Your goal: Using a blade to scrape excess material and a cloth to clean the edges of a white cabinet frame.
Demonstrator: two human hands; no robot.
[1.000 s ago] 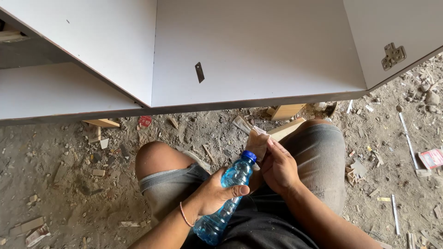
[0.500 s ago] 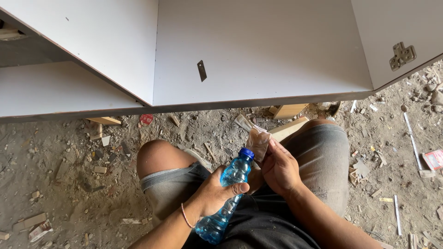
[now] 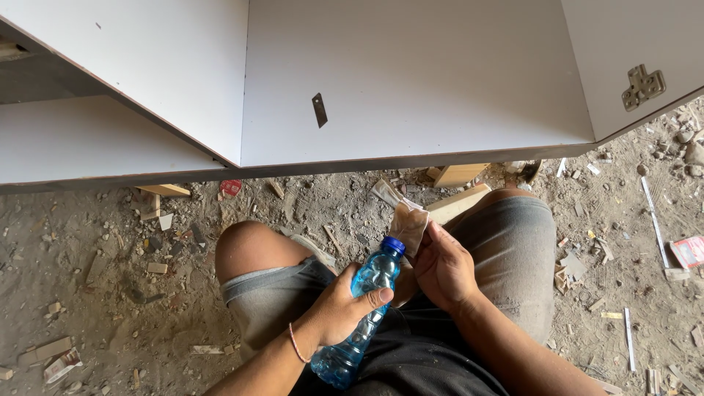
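Hands: left (image 3: pixel 339 312) grips blue bottle (image 3: pixel 359 315); right (image 3: pixel 442 268) pinches brown sachet (image 3: pixel 408 226).

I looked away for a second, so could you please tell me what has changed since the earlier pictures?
Almost nothing. The right hand still pinches the small brown packet beside the blue cap; the left hand still grips the blue plastic bottle over the lap. Nothing taken or released; the white cabinet is unmoved.

both hands (image 3: pixel 389 293) curled, fingers closed
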